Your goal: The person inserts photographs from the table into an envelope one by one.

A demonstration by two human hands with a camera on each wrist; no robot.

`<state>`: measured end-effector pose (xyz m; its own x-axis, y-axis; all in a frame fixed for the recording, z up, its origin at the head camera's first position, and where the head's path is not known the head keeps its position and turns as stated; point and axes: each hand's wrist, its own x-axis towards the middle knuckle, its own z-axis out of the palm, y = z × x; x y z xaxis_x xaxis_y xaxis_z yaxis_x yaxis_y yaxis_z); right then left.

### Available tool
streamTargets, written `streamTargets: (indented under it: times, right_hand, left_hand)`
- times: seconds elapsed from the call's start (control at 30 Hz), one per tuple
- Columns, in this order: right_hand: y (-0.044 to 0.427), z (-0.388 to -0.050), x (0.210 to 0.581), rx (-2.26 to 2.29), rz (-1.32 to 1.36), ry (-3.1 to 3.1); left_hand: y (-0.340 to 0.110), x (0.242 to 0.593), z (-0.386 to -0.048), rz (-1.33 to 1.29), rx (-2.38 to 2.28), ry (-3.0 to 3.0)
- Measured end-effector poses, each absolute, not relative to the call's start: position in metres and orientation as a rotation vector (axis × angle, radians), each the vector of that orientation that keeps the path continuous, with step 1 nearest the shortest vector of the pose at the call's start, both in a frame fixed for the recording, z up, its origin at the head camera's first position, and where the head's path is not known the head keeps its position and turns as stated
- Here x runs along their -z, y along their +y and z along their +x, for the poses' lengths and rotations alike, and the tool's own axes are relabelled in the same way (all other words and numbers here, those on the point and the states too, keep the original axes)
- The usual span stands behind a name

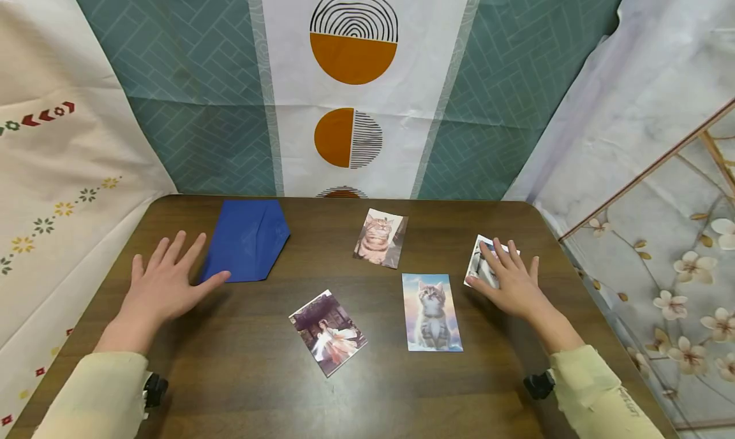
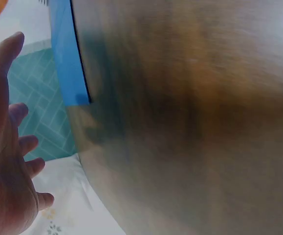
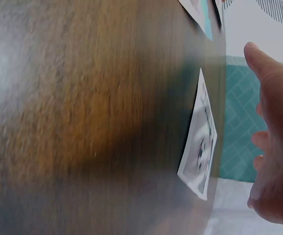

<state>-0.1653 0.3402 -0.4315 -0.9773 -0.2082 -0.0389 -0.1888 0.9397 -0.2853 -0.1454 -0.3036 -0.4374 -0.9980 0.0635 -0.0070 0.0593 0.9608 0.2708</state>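
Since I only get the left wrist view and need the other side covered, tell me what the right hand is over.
Observer: In the head view, the right hand is over a rectangular, white-bordered photo card.
Operator: Check whether it is touching that card.
Observer: The right wrist view shows a gap between the visible fingertips and the card.
Operator: Give me the other card nearest that hand.
Observer: In the head view, it's a rectangular photo card of a grey striped kitten, just left of the hand.
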Motion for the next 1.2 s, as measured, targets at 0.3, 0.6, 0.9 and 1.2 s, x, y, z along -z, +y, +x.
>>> streamTargets:
  times: [0.3, 0.6, 0.9, 1.2]
  right_hand:
    - [0.322, -0.172, 0.432, 0.423, -0.395, 3.035]
    - [0.295, -0.184, 0.431, 0.371, -0.481, 3.018]
    - [0.269, -0.186, 0.435, 0.376, -0.572, 3.001]
    - [0.251, -0.186, 0.438, 0.456, -0.643, 2.960]
  left_hand:
    - [-0.288, 0.431, -0.178, 0.146, -0.382, 3.021]
    - [-0.273, 0.429, -0.204, 0.150, -0.363, 2.946]
    - [-0.265, 0.437, -0.217, 0.148, -0.274, 2.924]
    - [-0.261, 0.438, -0.219, 0.140, -0.196, 2.914]
